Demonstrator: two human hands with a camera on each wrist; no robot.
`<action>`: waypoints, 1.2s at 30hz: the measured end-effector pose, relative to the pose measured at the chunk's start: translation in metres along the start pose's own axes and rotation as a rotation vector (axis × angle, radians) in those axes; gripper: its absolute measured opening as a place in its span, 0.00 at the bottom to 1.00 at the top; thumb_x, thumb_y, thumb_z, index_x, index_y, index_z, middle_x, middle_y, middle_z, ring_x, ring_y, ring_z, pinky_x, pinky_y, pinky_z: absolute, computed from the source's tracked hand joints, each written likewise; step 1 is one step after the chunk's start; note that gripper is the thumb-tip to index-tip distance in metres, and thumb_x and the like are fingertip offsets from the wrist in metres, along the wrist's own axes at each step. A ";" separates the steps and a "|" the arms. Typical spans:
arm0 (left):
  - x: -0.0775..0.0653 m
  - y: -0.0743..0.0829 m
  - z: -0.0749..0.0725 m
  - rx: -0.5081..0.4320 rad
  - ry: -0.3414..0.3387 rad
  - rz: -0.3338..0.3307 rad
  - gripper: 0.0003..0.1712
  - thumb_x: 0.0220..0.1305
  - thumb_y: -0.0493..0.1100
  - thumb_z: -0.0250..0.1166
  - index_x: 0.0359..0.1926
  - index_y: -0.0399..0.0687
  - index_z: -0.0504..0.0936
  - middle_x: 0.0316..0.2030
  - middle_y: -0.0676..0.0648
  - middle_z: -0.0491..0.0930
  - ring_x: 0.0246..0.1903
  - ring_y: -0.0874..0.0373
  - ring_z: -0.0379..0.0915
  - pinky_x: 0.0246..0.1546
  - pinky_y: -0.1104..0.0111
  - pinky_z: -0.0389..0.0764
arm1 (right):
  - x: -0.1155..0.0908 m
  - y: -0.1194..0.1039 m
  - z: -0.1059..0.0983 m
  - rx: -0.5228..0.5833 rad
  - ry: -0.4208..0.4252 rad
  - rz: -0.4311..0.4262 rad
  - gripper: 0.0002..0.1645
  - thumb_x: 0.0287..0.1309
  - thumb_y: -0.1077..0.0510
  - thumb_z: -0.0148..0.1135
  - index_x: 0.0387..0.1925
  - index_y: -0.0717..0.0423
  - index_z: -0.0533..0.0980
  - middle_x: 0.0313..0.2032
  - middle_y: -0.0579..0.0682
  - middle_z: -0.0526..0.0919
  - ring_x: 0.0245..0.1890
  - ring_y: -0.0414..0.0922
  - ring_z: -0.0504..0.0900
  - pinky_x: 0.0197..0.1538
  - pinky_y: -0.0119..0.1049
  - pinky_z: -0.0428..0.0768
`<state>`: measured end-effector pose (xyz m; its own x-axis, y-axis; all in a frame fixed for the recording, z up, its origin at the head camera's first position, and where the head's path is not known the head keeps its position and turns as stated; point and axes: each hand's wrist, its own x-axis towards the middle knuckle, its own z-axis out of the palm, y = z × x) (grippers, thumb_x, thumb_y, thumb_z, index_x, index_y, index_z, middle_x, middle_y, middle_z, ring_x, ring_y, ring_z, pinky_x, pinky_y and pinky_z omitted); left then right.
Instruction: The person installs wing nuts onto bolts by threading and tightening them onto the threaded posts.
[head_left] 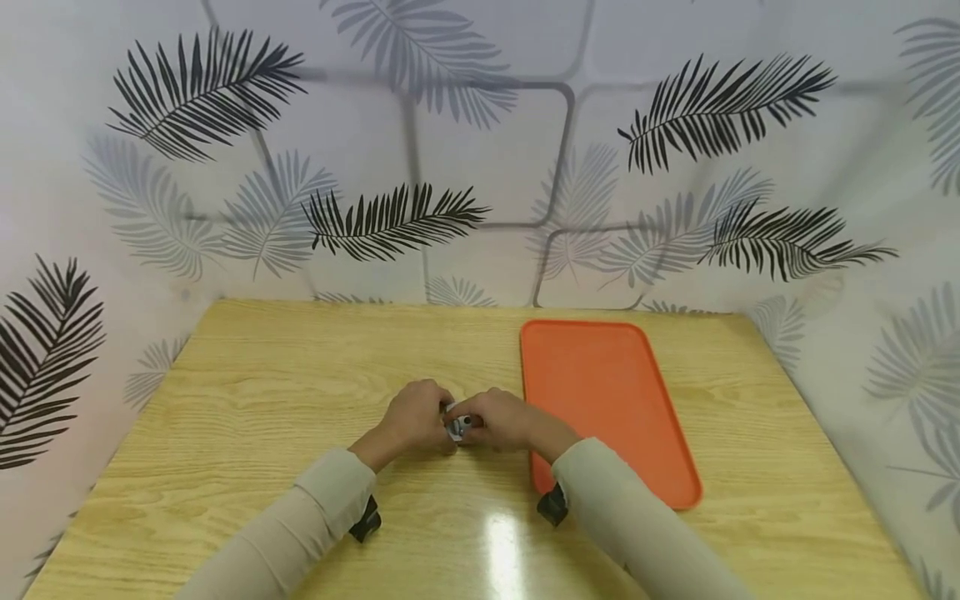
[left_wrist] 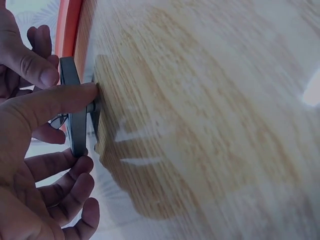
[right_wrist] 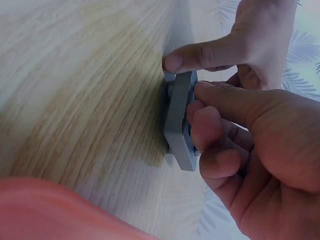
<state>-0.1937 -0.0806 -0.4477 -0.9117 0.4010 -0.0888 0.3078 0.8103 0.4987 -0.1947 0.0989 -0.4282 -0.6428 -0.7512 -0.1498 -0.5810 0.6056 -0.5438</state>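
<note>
A small grey flat block (head_left: 459, 423) with rounded edges is between both hands, close over the table. My left hand (head_left: 420, 417) grips its left side, thumb along the near edge and fingertips under the far end in the left wrist view. On its upper face, my right hand (head_left: 502, 421) has thumb and forefinger pinched together with the other fingers curled; I cannot tell which small part they hold. A thin wire-like loop (left_wrist: 58, 121) shows beside the block in the left wrist view. Beneath the block a short post joins a thinner plate (left_wrist: 96, 117).
An orange-red tray (head_left: 600, 400) with a raised rim lies just right of the hands, partly under the right forearm. The wood-grain table (head_left: 300, 358) is glossy and ends at a leaf-patterned wall covering (head_left: 480, 167) behind.
</note>
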 end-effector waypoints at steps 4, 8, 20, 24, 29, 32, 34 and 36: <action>0.001 0.001 0.000 -0.003 -0.004 -0.006 0.17 0.38 0.42 0.83 0.33 0.46 0.88 0.26 0.52 0.81 0.27 0.59 0.69 0.27 0.68 0.71 | 0.000 0.002 -0.002 0.039 -0.013 0.025 0.19 0.65 0.63 0.63 0.57 0.53 0.80 0.43 0.55 0.87 0.17 0.35 0.75 0.32 0.26 0.76; 0.001 0.002 -0.002 -0.002 -0.002 -0.005 0.18 0.38 0.42 0.83 0.33 0.45 0.87 0.26 0.52 0.81 0.27 0.59 0.69 0.28 0.68 0.72 | -0.001 0.002 -0.002 0.065 -0.006 0.052 0.18 0.65 0.63 0.62 0.56 0.53 0.80 0.43 0.55 0.87 0.14 0.36 0.74 0.29 0.27 0.76; 0.002 0.004 0.000 -0.007 -0.014 -0.035 0.19 0.38 0.40 0.83 0.35 0.45 0.88 0.31 0.50 0.85 0.31 0.58 0.75 0.33 0.65 0.79 | -0.003 0.001 0.000 0.038 -0.031 0.081 0.21 0.65 0.59 0.63 0.59 0.51 0.79 0.42 0.54 0.88 0.11 0.36 0.72 0.22 0.28 0.75; 0.001 0.004 -0.001 -0.017 -0.008 -0.026 0.16 0.37 0.40 0.83 0.31 0.46 0.87 0.27 0.51 0.83 0.27 0.59 0.73 0.29 0.67 0.76 | -0.003 0.000 -0.002 0.033 -0.012 0.071 0.20 0.64 0.60 0.64 0.57 0.51 0.81 0.41 0.54 0.88 0.12 0.38 0.74 0.21 0.28 0.75; 0.002 0.004 -0.001 -0.016 -0.007 -0.027 0.15 0.37 0.39 0.83 0.29 0.47 0.87 0.25 0.52 0.83 0.27 0.59 0.72 0.28 0.68 0.75 | -0.002 0.000 -0.003 -0.016 -0.017 0.082 0.19 0.64 0.58 0.64 0.57 0.48 0.80 0.40 0.52 0.88 0.13 0.38 0.76 0.21 0.27 0.75; 0.002 0.005 -0.001 -0.011 -0.015 -0.037 0.15 0.36 0.39 0.83 0.28 0.47 0.87 0.25 0.53 0.83 0.26 0.60 0.72 0.27 0.69 0.75 | -0.002 0.000 -0.002 -0.073 -0.001 0.040 0.21 0.63 0.59 0.65 0.58 0.49 0.79 0.41 0.50 0.87 0.21 0.39 0.80 0.28 0.28 0.78; 0.002 0.005 0.000 -0.010 -0.025 -0.044 0.14 0.36 0.38 0.83 0.25 0.47 0.86 0.22 0.52 0.81 0.24 0.60 0.69 0.25 0.69 0.72 | -0.001 0.000 -0.001 -0.113 0.033 -0.016 0.21 0.62 0.62 0.65 0.57 0.51 0.78 0.43 0.50 0.86 0.31 0.41 0.83 0.37 0.31 0.81; 0.002 0.005 0.000 -0.021 -0.033 -0.044 0.13 0.36 0.37 0.82 0.23 0.47 0.84 0.20 0.52 0.80 0.22 0.60 0.67 0.22 0.69 0.69 | -0.001 0.000 0.000 -0.136 0.072 -0.070 0.21 0.61 0.65 0.66 0.56 0.52 0.78 0.46 0.49 0.86 0.43 0.43 0.84 0.47 0.34 0.81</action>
<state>-0.1942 -0.0758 -0.4456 -0.9147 0.3792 -0.1399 0.2613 0.8187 0.5113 -0.1945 0.0995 -0.4285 -0.6294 -0.7753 -0.0532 -0.6851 0.5859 -0.4330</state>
